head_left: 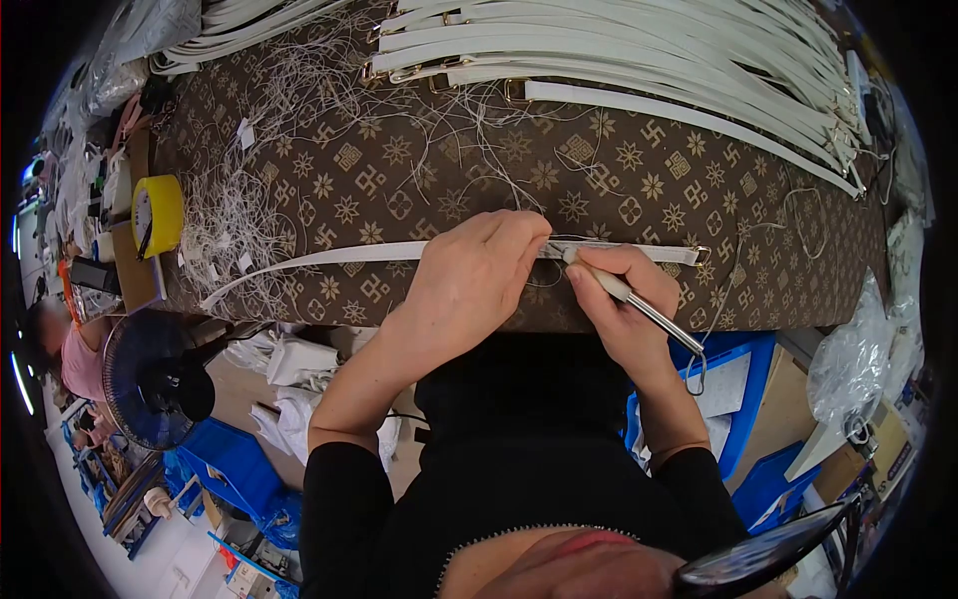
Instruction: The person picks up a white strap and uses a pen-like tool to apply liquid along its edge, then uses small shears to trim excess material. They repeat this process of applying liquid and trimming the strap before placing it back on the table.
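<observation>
A narrow white strap (349, 255) with a gold buckle at its right end lies across the front of the patterned table. My left hand (474, 270) is closed over the middle of it, with thumb and forefinger pinched together at the strap; the fingertips are partly hidden. Held like a pen in my right hand (629, 295) is a slim tool (661, 321) with a metal shaft and a cord at its back end. Its pale front end points left, close to the strap and my left fingertips. Loose thread shows around both hands.
Many white straps with gold buckles (619, 45) are piled at the back. Tangled thread clippings (235, 200) cover the table's left side. A yellow tape roll (158, 217) stands at the left edge, near a black fan (160, 379). Blue crates (743, 399) stand below.
</observation>
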`<state>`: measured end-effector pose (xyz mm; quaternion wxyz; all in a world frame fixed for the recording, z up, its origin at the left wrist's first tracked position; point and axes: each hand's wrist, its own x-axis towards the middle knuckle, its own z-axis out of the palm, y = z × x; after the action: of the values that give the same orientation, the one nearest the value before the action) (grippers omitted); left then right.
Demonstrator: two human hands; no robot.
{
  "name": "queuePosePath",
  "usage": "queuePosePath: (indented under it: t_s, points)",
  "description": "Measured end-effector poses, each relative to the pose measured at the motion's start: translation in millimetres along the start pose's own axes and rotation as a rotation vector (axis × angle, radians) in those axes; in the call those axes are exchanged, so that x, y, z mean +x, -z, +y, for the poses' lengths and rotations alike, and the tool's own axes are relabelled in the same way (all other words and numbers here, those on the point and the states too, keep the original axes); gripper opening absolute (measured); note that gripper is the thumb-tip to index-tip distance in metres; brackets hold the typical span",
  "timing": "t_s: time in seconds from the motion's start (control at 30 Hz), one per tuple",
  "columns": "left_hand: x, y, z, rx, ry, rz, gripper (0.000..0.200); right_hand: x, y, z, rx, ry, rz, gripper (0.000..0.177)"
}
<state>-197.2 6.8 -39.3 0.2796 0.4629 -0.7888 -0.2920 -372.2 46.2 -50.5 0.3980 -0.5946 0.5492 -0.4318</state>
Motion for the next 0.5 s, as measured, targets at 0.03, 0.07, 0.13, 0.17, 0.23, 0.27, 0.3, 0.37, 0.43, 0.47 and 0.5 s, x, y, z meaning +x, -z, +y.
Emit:
queuePosePath:
  t_s: [0.03,0.07,0.13,0.17,0.23,0.27,0.3,0.37,0.43,0.47,0.5]
  points:
    - [-0.1,0.0,-0.2,-0.003,-0.002,0.000,0.013,-0.4,0.9,-0.6,0.004,-0.024,-0.029,0.017]
    - [-0.2,0.0,-0.3,-0.007,-0.003,0.001,0.014,-0.5,0.8,-0.5,0.004,-0.024,-0.031,0.017]
    - [-0.2,0.0,-0.4,-0.002,-0.004,-0.002,0.014,-0.4,0.5,-0.2,0.003,-0.012,-0.025,0.018]
    - [-0.2,0.1,-0.5,0.004,-0.006,-0.005,0.014,-0.3,0.3,0.3,0.003,-0.012,-0.026,0.018]
    - [-0.3,-0.5,-1.3,-0.002,-0.010,0.001,0.014,-0.4,0.1,1.3,-0.008,-0.001,-0.021,0.017]
    - [-0.3,-0.7,-1.7,-0.007,-0.015,0.006,0.014,-0.4,0.1,1.2,-0.008,-0.001,-0.021,0.017]
    - [-0.1,-0.6,-1.6,-0.007,-0.014,0.006,0.014,-0.5,0.2,0.9,-0.010,-0.011,-0.023,0.017]
    - [0.0,-0.5,-1.3,0.000,-0.015,0.004,0.015,-0.6,0.4,0.6,-0.012,-0.020,-0.027,0.017]
    - [-0.1,-0.7,-1.5,-0.004,-0.016,0.010,0.015,-0.2,0.8,0.6,-0.023,-0.013,-0.033,0.017]
    - [-0.3,-0.8,-1.6,-0.008,-0.018,0.014,0.015,-0.3,0.7,0.8,-0.023,-0.013,-0.034,0.017]
    - [-0.5,-1.0,-1.8,-0.008,-0.018,0.015,0.015,-0.3,0.5,1.1,-0.021,-0.008,-0.033,0.017]
